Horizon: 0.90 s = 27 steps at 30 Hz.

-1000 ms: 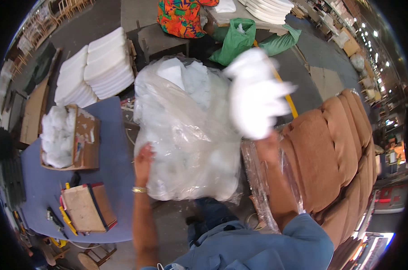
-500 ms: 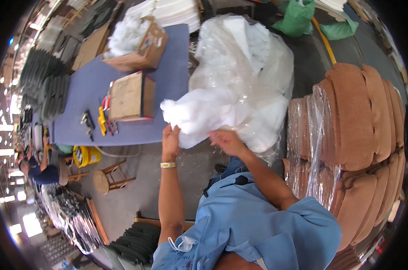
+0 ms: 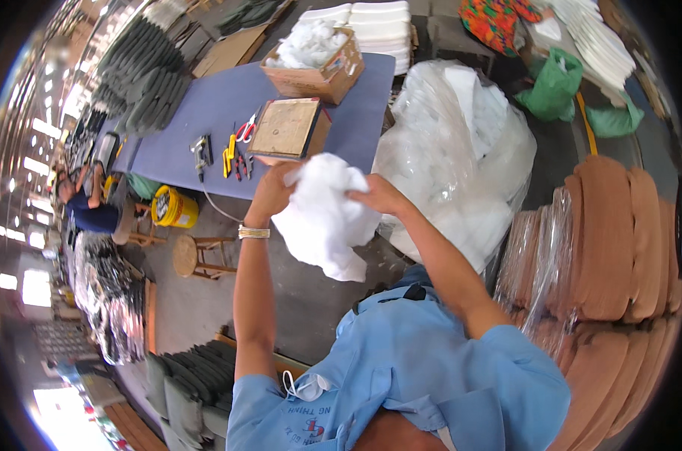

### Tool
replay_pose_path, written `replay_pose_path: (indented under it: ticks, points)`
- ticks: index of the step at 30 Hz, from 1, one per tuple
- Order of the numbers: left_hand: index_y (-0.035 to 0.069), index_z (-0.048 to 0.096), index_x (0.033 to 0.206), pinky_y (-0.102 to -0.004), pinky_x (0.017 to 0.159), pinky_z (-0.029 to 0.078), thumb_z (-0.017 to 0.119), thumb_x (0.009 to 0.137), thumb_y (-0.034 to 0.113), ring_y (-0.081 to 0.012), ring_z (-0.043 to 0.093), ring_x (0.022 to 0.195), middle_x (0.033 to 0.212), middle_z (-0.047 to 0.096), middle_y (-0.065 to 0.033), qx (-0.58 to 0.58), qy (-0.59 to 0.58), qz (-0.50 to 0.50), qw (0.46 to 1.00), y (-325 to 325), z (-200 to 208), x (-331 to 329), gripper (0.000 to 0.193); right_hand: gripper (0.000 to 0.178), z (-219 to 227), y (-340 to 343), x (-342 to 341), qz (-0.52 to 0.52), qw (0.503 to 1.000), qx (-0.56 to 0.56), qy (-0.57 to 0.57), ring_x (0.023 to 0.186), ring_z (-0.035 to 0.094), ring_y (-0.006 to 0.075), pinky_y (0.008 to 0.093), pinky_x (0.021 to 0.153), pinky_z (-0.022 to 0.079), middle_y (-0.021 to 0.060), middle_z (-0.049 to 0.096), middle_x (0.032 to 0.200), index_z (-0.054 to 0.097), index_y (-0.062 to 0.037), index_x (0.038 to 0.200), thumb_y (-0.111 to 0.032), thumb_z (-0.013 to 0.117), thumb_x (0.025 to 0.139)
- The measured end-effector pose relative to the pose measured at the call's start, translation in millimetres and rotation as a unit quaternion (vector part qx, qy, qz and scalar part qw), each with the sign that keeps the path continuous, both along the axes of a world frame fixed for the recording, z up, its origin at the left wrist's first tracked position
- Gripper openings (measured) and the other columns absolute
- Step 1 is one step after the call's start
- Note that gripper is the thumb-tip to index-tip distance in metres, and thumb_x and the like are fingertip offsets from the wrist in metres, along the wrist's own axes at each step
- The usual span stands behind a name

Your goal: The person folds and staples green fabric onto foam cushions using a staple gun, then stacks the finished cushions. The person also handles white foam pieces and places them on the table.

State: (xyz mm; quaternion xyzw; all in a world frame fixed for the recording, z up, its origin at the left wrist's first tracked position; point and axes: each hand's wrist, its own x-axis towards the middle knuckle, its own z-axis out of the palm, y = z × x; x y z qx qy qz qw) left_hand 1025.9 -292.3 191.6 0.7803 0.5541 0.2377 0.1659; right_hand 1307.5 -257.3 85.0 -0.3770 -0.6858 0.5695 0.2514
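Note:
A piece of white fluffy wadding [image 3: 326,218] hangs between my two hands, its lower edge drooping above the grey floor. My left hand [image 3: 272,194], with a gold bracelet at the wrist, is closed on its upper left edge. On the other side, my right hand [image 3: 381,195] pinches the wadding's right edge. A big clear plastic bag [image 3: 461,150] full of white wadding stands just beyond my right hand. Past my left hand, a wooden box [image 3: 284,131] rests at the near edge of the blue-topped table [image 3: 198,113].
On the table are a carton of stuffing [image 3: 311,75], red-handled scissors [image 3: 245,132], a yellow cutter [image 3: 229,155] and an air gun [image 3: 202,152]. Brown cushions [image 3: 604,240] are stacked at right. A stool [image 3: 194,255] and a yellow bucket [image 3: 175,208] stand left; a co-worker [image 3: 93,203] sits beyond.
My view has swung left. The wadding has come away from the plastic bag and now hangs lower, more spread. My right hand has moved up to its right edge and grips it.

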Motion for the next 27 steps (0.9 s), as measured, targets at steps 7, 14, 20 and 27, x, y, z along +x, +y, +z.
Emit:
replay_pose_path:
  ticks: [7, 14, 20, 27]
  points:
    - [0.024, 0.009, 0.168, -0.0577, 0.11, 0.041, 0.057, 0.101, 0.058, -0.0337, 0.04, 0.145, 0.168, 0.024, -0.0155, -0.191, -0.517, 0.201, 0.81, -99, -119, 67, 0.09, 0.035, 21, -24, 32, -0.212, 0.901, -0.197, 0.323, 0.097, 0.071, 0.019, 0.0344, 0.083, 0.057, 0.0101, 0.074, 0.112, 0.069, 0.0033, 0.123, -0.021, 0.073, 0.097]
    - [-0.006, 0.045, 0.148, -0.0374, 0.108, 0.047, 0.077, 0.095, 0.025, -0.0233, 0.058, 0.127, 0.14, 0.059, -0.0153, -0.171, -0.546, 0.134, 0.809, -60, -114, 169, 0.069, 0.032, 30, -43, 60, -0.146, 0.973, -0.09, 0.153, 0.099, 0.067, 0.0135, 0.0292, 0.086, 0.053, 0.0067, 0.074, 0.112, 0.07, 0.0035, 0.121, -0.019, 0.072, 0.099]
    - [-0.007, 0.059, 0.137, -0.0357, 0.105, 0.049, 0.075, 0.097, 0.023, -0.0211, 0.063, 0.119, 0.13, 0.069, -0.0136, -0.156, -0.638, 0.216, 0.722, -65, -123, 116, 0.052, 0.034, 40, -16, 128, -0.298, 0.944, -0.01, 0.14, 0.098, 0.067, 0.0136, 0.0301, 0.087, 0.054, 0.0062, 0.074, 0.114, 0.07, 0.0005, 0.124, -0.023, 0.072, 0.1]
    - [0.003, 0.073, 0.118, -0.0279, 0.083, 0.053, 0.065, 0.103, 0.03, -0.0123, 0.068, 0.093, 0.108, 0.074, -0.0035, -0.168, -0.629, 0.32, 0.688, -98, -176, 11, 0.032, 0.032, 63, -7, 194, -0.391, 0.904, 0.063, 0.164, 0.107, 0.067, 0.0181, 0.0318, 0.092, 0.054, 0.0113, 0.07, 0.126, 0.064, 0.0035, 0.128, -0.014, 0.068, 0.101]
